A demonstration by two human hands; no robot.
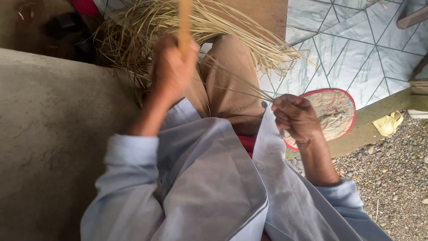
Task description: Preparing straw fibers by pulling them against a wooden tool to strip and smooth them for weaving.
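Observation:
My left hand is raised over my lap and grips a flat, pale yellow strip that runs up out of the top of the view; the hand is blurred. My right hand is closed at my right knee, pinching thin straw-coloured fibres that stretch back toward the left hand. A heap of loose dry straw strands lies beyond my knees, spilling over a wooden board. I wear a light blue shirt and brown ribbed trousers.
A grey concrete wall or ledge fills the left side. Pale patterned tiles cover the floor to the right, with a red-rimmed oval mat on them. Gravel and a yellow sandal lie beyond a wooden beam.

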